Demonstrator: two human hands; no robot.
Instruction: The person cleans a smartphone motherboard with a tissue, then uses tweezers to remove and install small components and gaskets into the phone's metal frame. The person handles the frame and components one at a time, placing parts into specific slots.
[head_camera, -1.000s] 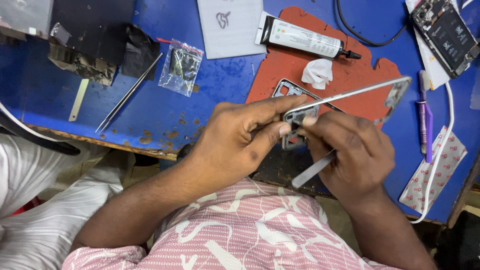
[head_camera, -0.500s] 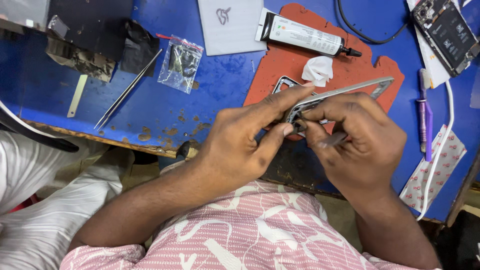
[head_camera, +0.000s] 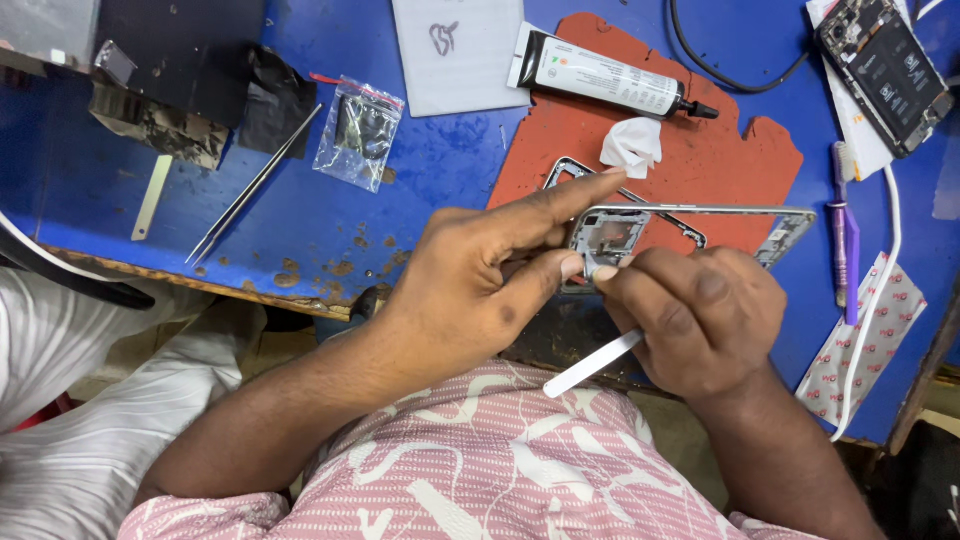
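In my left hand (head_camera: 470, 290) the phone frame (head_camera: 690, 225) looks like thin bare metal with a dull silver sheen, and the flat white tool (head_camera: 592, 365) in my right hand (head_camera: 700, 315) looks like smooth matt plastic. The worktop (head_camera: 430, 190) is painted blue, scuffed and chipped at its near edge, under a matt, rubbery red mat (head_camera: 700, 150) with ragged edges. The tweezers (head_camera: 255, 185) are shiny metal, the small bag (head_camera: 358, 135) glossy clear plastic, the glue tube (head_camera: 600, 75) smooth, and the white wad (head_camera: 632, 145) soft crumpled tissue.
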